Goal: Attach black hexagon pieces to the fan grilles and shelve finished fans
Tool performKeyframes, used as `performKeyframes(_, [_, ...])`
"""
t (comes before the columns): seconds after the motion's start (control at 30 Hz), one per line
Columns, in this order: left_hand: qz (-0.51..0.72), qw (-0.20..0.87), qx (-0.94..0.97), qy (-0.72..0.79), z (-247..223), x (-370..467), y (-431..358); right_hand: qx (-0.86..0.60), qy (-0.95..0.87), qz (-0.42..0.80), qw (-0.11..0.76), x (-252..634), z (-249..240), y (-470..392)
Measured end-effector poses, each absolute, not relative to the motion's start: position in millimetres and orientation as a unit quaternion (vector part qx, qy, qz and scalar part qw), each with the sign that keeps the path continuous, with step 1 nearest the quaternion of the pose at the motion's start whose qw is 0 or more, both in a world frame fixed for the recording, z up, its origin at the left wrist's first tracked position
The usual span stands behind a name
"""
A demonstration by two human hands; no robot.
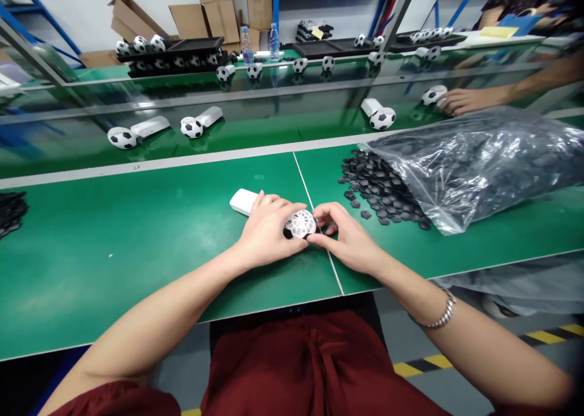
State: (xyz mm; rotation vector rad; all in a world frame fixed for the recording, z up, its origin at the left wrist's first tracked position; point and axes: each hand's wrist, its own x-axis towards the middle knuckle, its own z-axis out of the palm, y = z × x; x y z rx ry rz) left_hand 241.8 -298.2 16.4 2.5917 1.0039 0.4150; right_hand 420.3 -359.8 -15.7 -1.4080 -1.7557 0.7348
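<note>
My left hand (pixel 267 230) grips a white toy with a round lattice ball head (pixel 301 223) and a white handle (pixel 243 201) that sticks out to the upper left. My right hand (pixel 344 236) pinches at the ball's right side, fingertips on the lattice and a small black piece. Both hands rest on the green bench (pixel 137 246) near its centre seam. A pile of small black pentagon pieces (pixel 376 185) lies just right of my hands, spilling from a clear plastic bag (pixel 483 160).
Finished football-headed toys (pixel 122 137) lie on the green conveyor belt beyond the bench. Another person's hand (pixel 460 101) reaches onto the belt at far right. Black trays with more balls (pixel 173 54), two water bottles (pixel 260 42) and cardboard boxes stand at the back. More black pieces (pixel 10 209) sit at the left edge.
</note>
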Motion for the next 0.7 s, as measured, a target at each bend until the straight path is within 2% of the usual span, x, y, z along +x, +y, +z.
performKeyframes(0.2, [0.174,0.162,0.911,0.338,9.7,240.9,-298.8,-0.548,-0.686,0.316,0.360,426.9,-13.7,-349.7])
performKeyframes(0.27, [0.174,0.163,0.915,0.325,8.6,239.6,-298.3,-0.573,-0.694,0.254,0.354,443.1,-11.4,-345.2])
performKeyframes(0.33, [0.172,0.164,0.919,0.315,8.8,237.9,-296.0,-0.628,-0.691,0.125,0.336,464.6,-10.4,-341.1])
performKeyframes(0.4, [0.160,0.170,0.925,0.301,10.4,235.8,-292.9,-0.671,-0.688,0.007,0.278,484.7,-11.2,-338.0])
performKeyframes(0.47, [0.135,0.191,0.931,0.282,12.6,233.9,-291.0,-0.682,-0.701,-0.046,0.203,497.5,-13.4,-336.4])
performKeyframes(0.57, [0.109,0.217,0.926,0.288,14.0,233.6,-293.7,-0.665,-0.733,-0.056,0.127,501.6,-16.7,-336.2])
performKeyframes(0.7, [0.130,0.219,0.908,0.331,12.3,236.1,-299.1,-0.653,-0.750,-0.066,0.082,499.2,-17.7,-337.1])
